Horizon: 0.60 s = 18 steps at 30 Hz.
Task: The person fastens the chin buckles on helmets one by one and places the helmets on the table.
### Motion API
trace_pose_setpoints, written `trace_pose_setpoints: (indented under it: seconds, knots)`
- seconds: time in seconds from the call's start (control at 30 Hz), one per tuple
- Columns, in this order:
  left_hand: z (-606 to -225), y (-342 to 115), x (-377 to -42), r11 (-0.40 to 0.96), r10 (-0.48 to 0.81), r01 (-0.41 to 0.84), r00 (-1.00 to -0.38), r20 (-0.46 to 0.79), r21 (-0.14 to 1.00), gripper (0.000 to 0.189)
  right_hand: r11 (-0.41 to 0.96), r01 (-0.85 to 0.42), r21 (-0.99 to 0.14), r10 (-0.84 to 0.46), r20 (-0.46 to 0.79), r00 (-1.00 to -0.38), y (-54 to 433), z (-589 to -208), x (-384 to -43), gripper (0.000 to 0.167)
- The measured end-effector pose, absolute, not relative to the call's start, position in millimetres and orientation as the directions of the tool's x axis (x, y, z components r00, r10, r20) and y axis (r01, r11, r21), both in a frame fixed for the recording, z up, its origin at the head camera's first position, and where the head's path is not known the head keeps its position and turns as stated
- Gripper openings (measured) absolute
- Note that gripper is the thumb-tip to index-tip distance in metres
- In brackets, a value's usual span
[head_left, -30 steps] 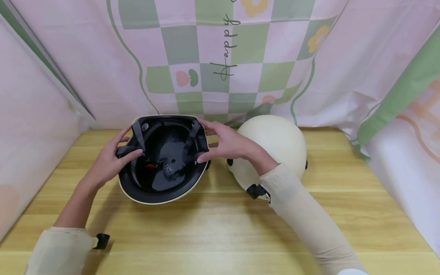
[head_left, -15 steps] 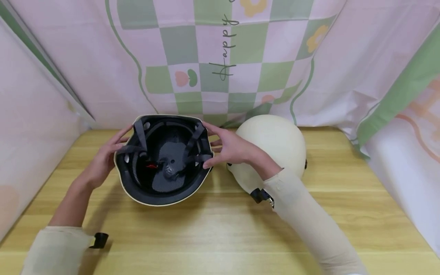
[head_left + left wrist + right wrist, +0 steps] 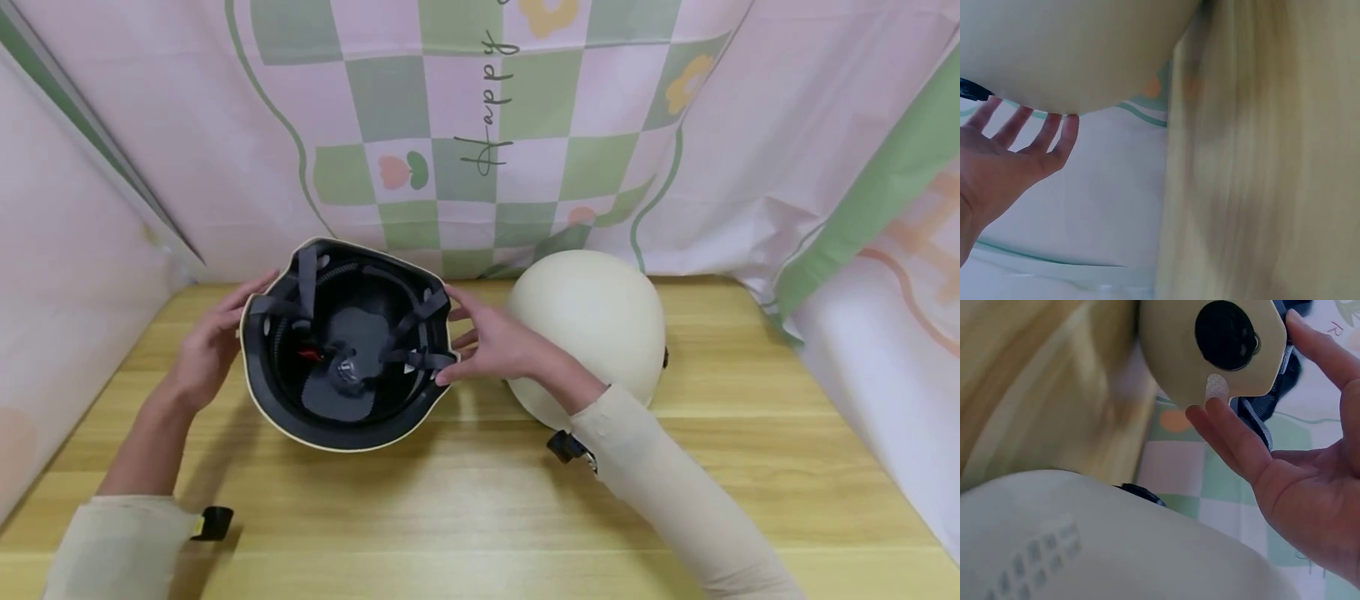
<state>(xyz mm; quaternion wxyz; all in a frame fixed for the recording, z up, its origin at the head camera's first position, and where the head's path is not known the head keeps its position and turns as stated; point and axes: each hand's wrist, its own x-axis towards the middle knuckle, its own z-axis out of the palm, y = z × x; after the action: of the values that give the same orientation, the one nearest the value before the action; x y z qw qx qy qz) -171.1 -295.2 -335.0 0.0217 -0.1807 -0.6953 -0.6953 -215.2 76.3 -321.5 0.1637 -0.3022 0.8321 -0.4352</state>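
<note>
An upturned cream helmet (image 3: 348, 429) has its black padded inside facing the head camera. Dark chin straps (image 3: 307, 283) lie across its opening, and a red buckle part (image 3: 310, 355) shows inside. My left hand (image 3: 210, 346) holds its left side, with curved fingertips (image 3: 1069, 125) against the smooth outer shell; the left thumb is hidden. On the other side my right hand (image 3: 495, 337) grips the edge, thumb at the rim beside the strap and fingers outside. The right wrist view shows a round black fitting (image 3: 1225, 335) on the shell near those fingers.
A second cream helmet (image 3: 592, 325) sits dome up at the right, partly behind my right forearm. Beneath lies a wooden table (image 3: 450, 517), with a patterned curtain (image 3: 540, 108) along its back. A dark wrist-worn device (image 3: 213, 523) sticks out from my left sleeve.
The held helmet has turned clockwise, its left side rising and right side dropping, and shifted slightly left. My left thumb has left the rim and strap for the outside.
</note>
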Motion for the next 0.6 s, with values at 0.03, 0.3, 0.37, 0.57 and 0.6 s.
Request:
trace_pose_setpoints:
  seconds: [0.03,0.3,0.37,0.57,0.6]
  knots:
    - [-333.5,-294.3,-171.1,-0.032,0.209,0.291,-0.934,0.291,0.956,0.046,0.449,-0.362,-0.817,-0.642,-0.014,-0.766,75.8,-323.0,-215.4,0.12]
    - [-327.6,-285.4,-169.3,-0.064,0.115,0.432,-0.892,0.436,0.9,0.033,0.539,-0.284,-0.793,-0.574,-0.099,-0.813,68.8,-332.5,-210.4,0.124]
    - [-328.3,-284.9,-168.4,-0.094,0.117,0.468,-0.871,0.476,0.879,0.031,0.544,-0.251,-0.801,-0.554,-0.118,-0.824,67.4,-333.6,-208.4,0.126]
    - [-333.8,-289.1,-168.3,-0.186,0.169,0.524,-0.816,0.553,0.831,0.039,0.542,-0.215,-0.813,-0.514,-0.118,-0.85,66.4,-338.1,-206.9,0.123]
    - [-334.8,-290.1,-168.6,-0.199,0.183,0.528,-0.807,0.561,0.826,0.043,0.542,-0.217,-0.812,-0.511,-0.114,-0.852,66.0,-339.5,-207.2,0.123]
